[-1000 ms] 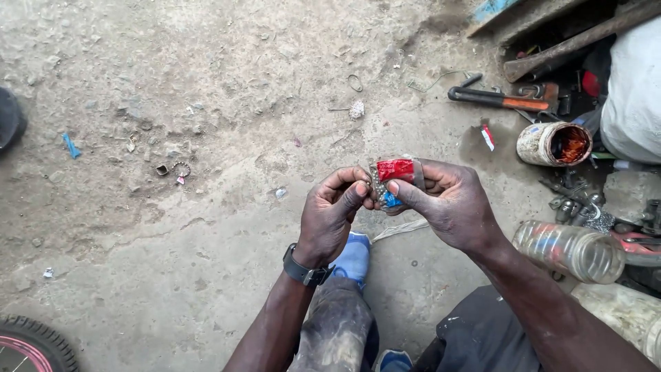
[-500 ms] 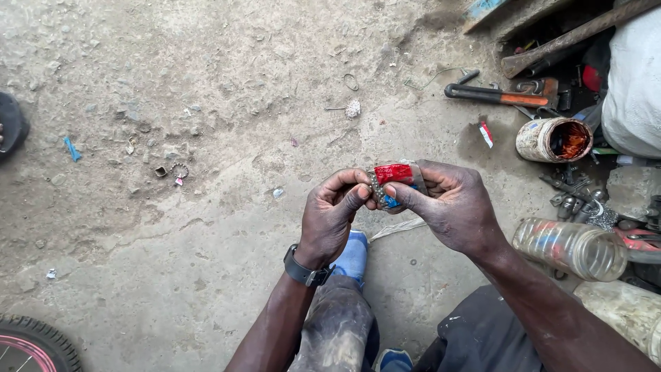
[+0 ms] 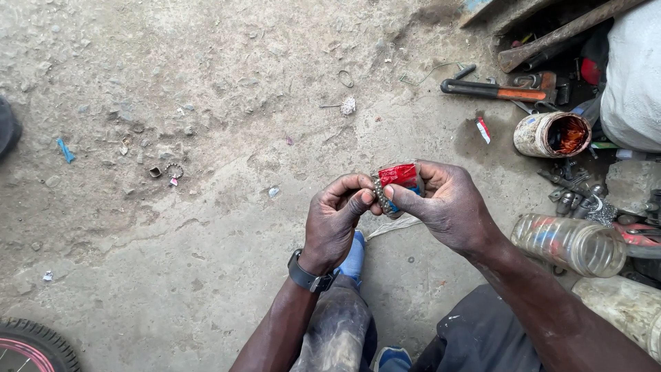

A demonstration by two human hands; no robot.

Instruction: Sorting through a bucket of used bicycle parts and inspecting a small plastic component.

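Note:
Both hands meet over the dirt ground in front of my knees. My right hand pinches a small red and blue wrapper with a ring of small metal balls, a bearing cage, against it. My left hand, with a black watch on its wrist, presses thumb and fingers on the left side of that same ring. What lies inside the wrapper is hidden by the fingers.
A hammer with an orange and black handle lies at upper right beside an open tin with rusty contents. A clear plastic jar and metal bits lie at right. A bicycle tyre shows at bottom left. Small scraps dot the ground.
The hands hold the same grip; they have shifted slightly, and the fingers have worked a little on the ring and wrapper.

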